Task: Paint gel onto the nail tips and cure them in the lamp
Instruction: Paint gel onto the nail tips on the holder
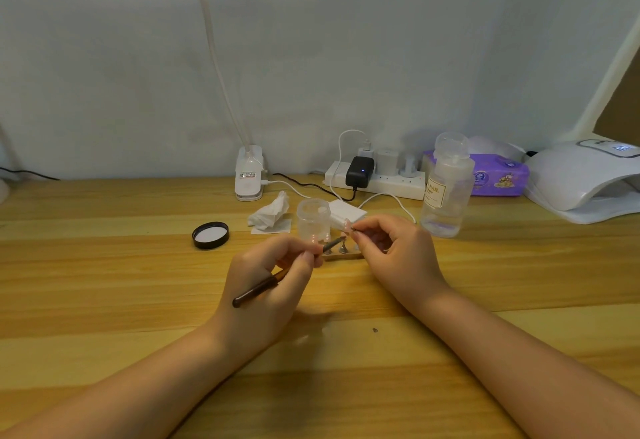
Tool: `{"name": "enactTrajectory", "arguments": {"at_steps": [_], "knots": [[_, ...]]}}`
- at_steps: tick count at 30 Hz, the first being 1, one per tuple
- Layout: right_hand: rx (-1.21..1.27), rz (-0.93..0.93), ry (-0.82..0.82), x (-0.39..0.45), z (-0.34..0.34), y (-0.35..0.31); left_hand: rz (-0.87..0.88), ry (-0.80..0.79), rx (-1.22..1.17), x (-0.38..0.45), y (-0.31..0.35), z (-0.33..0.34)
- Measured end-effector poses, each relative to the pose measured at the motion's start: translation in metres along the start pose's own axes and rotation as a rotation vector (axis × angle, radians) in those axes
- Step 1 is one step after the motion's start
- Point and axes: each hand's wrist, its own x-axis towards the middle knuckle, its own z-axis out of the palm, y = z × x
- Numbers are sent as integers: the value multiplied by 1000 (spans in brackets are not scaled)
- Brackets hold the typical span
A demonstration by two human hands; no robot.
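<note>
Head view: two hands are seen over the wooden tabletop (104, 265), close together near its middle. A brown-handled brush (273, 281) is gripped by the left hand (270, 276), fingers curled round the handle; its long axis runs from near left up to far right, with the dark bristle end pointing toward the right hand (391, 248). A single pale nail tip (345, 223) is pinched between the right hand's thumb and fingers and held just off the brush end, slightly farther and to the right of it. Whether the bristles touch the tip cannot be told. The coming stroke is judged to turn on this gap: the brush lies left of the tip and nearly in line with it, so a short push along the brush's own axis should bring gel onto it.

Just beyond the hands a small wooden stand (343, 254) is seen, with what look like two metal holders showing on it; further holders may be hidden by the fingers. One clear open jar (313, 220) stands just behind the stand, and one black lid (210, 235) lies well to its left. One white curing lamp (581, 179) sits at the far right, well apart from both hands, the right hand being nearer. One tall clear bottle (446, 186), one crumpled tissue (270, 212), one purple wipes pack (498, 175) and one power strip (377, 177) are counted.
</note>
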Motion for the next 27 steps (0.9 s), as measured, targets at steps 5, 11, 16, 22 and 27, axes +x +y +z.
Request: {"name": "enactTrajectory", "arguments": {"at_steps": [5,11,16,22,27], "knots": [[-22,-4,-12,0,0,0,19,4,7,2,0,1],[-20,2,-8,0,0,0,31,-30,27,1,3,1],[-9,15,-10,0,0,0,38,-1,43,2,4,-1],[-44,-8,-36,0,0,-2,130,-12,119,3,2,0],[-59,4,-39,0,0,-2,141,-38,150,3,2,0]]}}
